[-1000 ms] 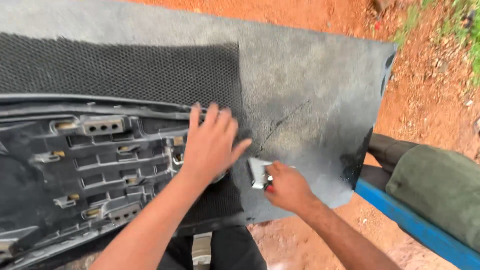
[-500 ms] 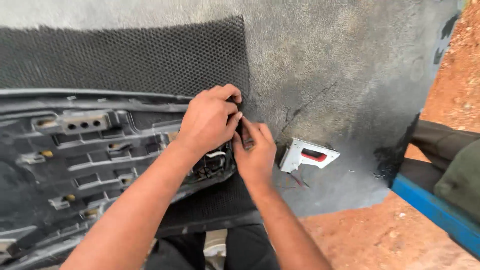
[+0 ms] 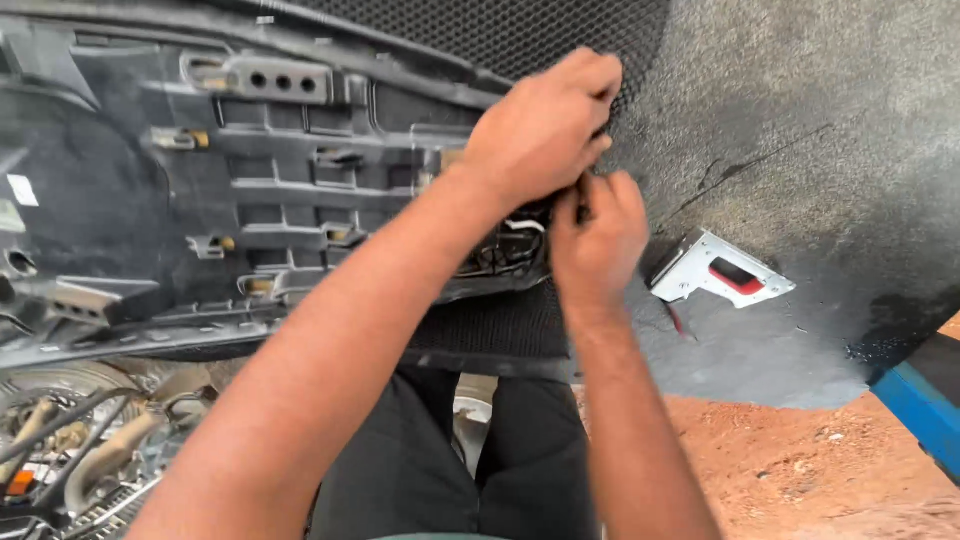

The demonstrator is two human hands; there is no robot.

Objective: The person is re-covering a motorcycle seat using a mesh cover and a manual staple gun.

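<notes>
A: Where the frame begins at the bottom, what lies nearest the person?

B: Dark trousers, with red dirt ground to the right and a tangle of metal parts and cables at the lower left, too cut off to identify. A blue bar crosses the lower right corner.

A: And the hands?

B: Both arms reach up to the near right end of a black plastic panel, its ribbed inner side facing up. The left hand curls over the panel's edge from above, seemingly bracing it. The right hand sits just below, fingers pinched together on something small and dark. The two hands touch, closed around the same spot.

A: What is pinched there?

B: It cannot be made out; the hands hide it. Thin wires show just left of the right hand, so it may be a clip or connector.

A: What carries the panel?

B: A grey felt-like sheet spread wide, with black mesh lying over it toward the far edge. A white and red staple gun rests on the sheet right of the hands, near but untouched, probably set down within reach.

A: Anything beyond?

B: The sheet's far edge runs out of the frame.
</notes>
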